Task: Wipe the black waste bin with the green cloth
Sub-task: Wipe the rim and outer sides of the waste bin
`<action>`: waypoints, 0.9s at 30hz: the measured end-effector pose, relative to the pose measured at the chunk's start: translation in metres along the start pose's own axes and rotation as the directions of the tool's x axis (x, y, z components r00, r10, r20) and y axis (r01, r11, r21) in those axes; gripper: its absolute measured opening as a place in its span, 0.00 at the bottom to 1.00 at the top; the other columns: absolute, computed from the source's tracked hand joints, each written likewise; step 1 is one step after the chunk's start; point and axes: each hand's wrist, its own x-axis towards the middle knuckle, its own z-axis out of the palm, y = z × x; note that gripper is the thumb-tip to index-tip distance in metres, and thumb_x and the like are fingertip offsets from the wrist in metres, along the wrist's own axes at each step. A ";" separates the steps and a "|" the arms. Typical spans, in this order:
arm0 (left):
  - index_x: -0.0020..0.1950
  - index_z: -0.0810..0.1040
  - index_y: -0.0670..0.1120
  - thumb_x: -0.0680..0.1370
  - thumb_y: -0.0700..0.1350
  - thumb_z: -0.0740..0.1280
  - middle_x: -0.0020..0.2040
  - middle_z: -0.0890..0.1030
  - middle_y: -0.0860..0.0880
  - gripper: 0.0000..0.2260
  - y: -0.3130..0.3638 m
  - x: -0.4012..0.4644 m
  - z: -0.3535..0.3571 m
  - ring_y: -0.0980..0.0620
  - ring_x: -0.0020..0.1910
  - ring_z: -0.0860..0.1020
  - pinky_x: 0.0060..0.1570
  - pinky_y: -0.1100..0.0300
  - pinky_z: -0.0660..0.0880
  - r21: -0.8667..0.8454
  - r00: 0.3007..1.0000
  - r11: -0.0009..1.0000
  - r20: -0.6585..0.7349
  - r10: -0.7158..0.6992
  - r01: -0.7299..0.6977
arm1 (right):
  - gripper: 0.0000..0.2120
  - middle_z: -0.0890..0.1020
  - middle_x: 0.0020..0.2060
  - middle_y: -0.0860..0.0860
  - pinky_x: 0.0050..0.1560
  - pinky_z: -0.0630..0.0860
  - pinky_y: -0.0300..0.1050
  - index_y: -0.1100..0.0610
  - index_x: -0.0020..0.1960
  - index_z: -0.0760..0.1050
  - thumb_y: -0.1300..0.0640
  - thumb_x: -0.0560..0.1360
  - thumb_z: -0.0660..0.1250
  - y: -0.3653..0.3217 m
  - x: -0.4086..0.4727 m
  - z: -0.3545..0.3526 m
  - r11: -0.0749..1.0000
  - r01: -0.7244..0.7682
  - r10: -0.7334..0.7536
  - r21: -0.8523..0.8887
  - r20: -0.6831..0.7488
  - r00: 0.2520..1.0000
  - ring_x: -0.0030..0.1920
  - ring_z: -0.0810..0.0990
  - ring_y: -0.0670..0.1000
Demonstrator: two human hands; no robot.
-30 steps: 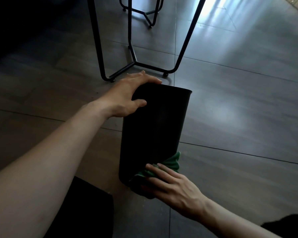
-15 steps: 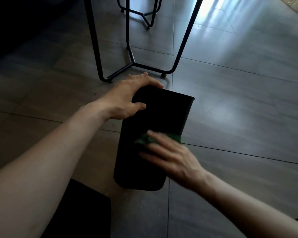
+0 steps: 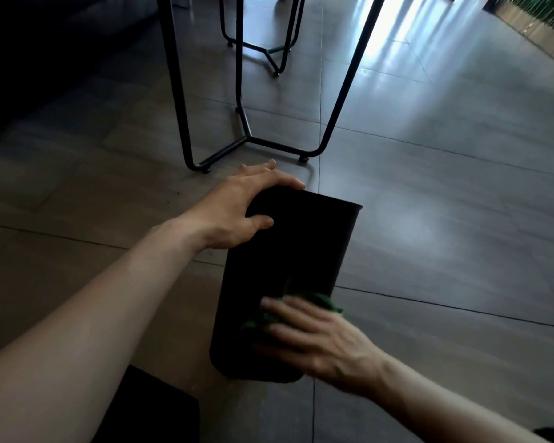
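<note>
The black waste bin [image 3: 301, 251] lies tipped on the tiled floor, its wider rim pointing away from me and its narrower base toward me. My left hand [image 3: 240, 209] grips the far rim at its left corner, thumb on the bin's upper side. My right hand [image 3: 314, 340] presses the green cloth [image 3: 320, 300] flat against the bin's upper side near the base. Only the cloth's edges show past my fingers.
Black metal table legs [image 3: 247, 132] stand on the floor just beyond the bin, with a second metal frame [image 3: 269, 52] farther back. A dark sofa [image 3: 45, 43] fills the upper left. A dark patch [image 3: 147, 410] lies at the bottom near my left arm.
My right hand slid the cloth up the bin's side to the middle, then back down toward the base. My left hand kept its grip on the rim.
</note>
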 end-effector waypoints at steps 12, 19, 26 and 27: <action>0.70 0.69 0.69 0.75 0.38 0.73 0.76 0.68 0.53 0.33 -0.011 -0.001 -0.006 0.61 0.80 0.54 0.77 0.53 0.58 -0.002 0.999 0.999 -0.019 -0.046 0.046 | 0.13 0.77 0.68 0.54 0.82 0.58 0.61 0.53 0.71 0.73 0.59 0.88 0.59 -0.005 -0.009 0.028 0.998 -0.054 0.053 -0.015 -0.060 0.997 0.82 0.58 0.62; 0.69 0.69 0.69 0.76 0.38 0.73 0.77 0.66 0.53 0.32 -0.011 0.000 -0.007 0.61 0.80 0.53 0.78 0.48 0.58 -0.020 0.998 0.998 -0.017 -0.061 0.061 | 0.17 0.75 0.71 0.54 0.80 0.62 0.62 0.52 0.75 0.72 0.59 0.87 0.61 0.022 0.003 0.003 0.994 -0.112 0.111 -0.016 -0.066 0.992 0.82 0.60 0.62; 0.72 0.71 0.64 0.74 0.35 0.70 0.74 0.71 0.53 0.32 -0.015 0.008 -0.002 0.58 0.80 0.57 0.78 0.48 0.59 0.010 0.998 1.000 -0.067 -0.016 0.017 | 0.27 0.72 0.75 0.62 0.75 0.66 0.69 0.60 0.77 0.71 0.65 0.79 0.69 0.040 0.063 -0.007 0.738 -0.655 0.664 0.159 -0.338 0.667 0.81 0.60 0.67; 0.71 0.71 0.65 0.74 0.37 0.71 0.74 0.72 0.54 0.32 -0.018 0.008 -0.004 0.58 0.80 0.58 0.78 0.47 0.59 0.015 0.997 1.000 -0.069 -0.024 0.025 | 0.28 0.71 0.76 0.62 0.75 0.65 0.69 0.59 0.78 0.69 0.64 0.79 0.68 0.021 0.054 0.007 0.789 -0.601 0.607 0.128 -0.307 0.733 0.81 0.59 0.67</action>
